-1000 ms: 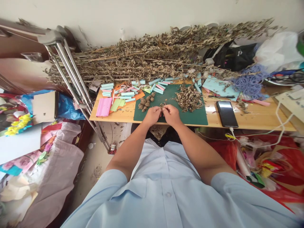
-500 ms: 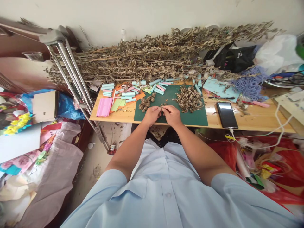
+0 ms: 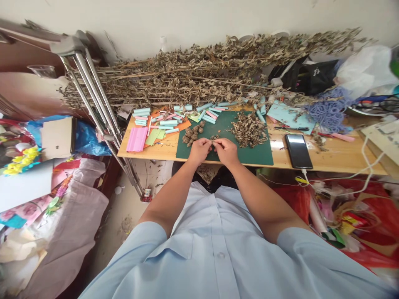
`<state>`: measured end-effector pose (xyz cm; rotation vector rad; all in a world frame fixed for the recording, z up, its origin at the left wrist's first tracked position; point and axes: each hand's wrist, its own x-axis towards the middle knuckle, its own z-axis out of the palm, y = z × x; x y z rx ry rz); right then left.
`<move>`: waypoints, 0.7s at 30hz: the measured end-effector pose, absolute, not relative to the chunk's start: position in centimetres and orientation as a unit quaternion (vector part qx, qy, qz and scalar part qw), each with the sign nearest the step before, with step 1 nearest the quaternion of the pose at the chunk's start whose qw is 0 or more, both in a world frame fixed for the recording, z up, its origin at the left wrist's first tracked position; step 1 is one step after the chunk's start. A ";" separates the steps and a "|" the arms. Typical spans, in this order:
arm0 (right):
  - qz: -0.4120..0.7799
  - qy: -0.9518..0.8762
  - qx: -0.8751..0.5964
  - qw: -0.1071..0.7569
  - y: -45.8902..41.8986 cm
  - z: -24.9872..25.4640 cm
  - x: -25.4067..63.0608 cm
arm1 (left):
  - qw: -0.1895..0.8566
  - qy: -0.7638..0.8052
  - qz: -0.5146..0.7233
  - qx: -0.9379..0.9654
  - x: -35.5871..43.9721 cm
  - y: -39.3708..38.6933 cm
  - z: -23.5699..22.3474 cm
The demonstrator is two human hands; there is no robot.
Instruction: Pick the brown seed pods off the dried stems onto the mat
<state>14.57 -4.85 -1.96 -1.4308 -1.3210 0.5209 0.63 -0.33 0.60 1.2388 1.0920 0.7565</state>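
Observation:
My left hand (image 3: pixel 200 150) and my right hand (image 3: pixel 225 150) meet over the front of a green cutting mat (image 3: pixel 257 155). Both are closed in a pinch, fingertips nearly touching, on a small brownish bit that looks like dried leaf (image 3: pixel 213 143); its shape is mostly hidden. Just beyond the fingertips lie a few loose leaf crumbs (image 3: pixel 215 136). Left of my left hand sits a cluster of round brown balls (image 3: pixel 190 135) of crumpled dried leaf. A heap of dried leaves (image 3: pixel 249 129) rests on the mat to the right of my right hand.
Long dried plant stalks (image 3: pixel 187 79) lie along the back. Blue and pink paper rolls (image 3: pixel 168 123) and a pink paper stack (image 3: pixel 137 139) are at left, near metal crutches (image 3: pixel 93 87). On the right are a phone (image 3: pixel 298 151) with a cable and purple cord (image 3: pixel 330 110).
My hands stay pinched together in almost the same spot, with only slight finger movement. The view has shifted very slightly.

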 end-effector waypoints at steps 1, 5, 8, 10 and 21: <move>0.219 -0.548 -0.607 0.533 -4.8 -2.0 14.5 | 0.609 0.475 0.326 0.546 0.6 -0.3 0.5; 0.216 -0.549 -0.618 0.519 -4.7 -2.3 14.5 | 0.601 0.471 0.318 0.562 0.6 -0.3 0.5; 0.187 -0.572 -0.619 0.504 -4.7 -2.3 14.6 | 0.588 0.473 0.316 0.575 0.7 -0.2 0.5; 0.168 -0.584 -0.618 0.499 -4.7 -2.4 14.6 | 0.581 0.476 0.315 0.580 0.7 -0.2 0.5; 0.139 -0.625 -0.569 0.517 -4.7 -2.8 14.7 | 0.647 0.474 0.299 0.517 0.6 0.1 1.2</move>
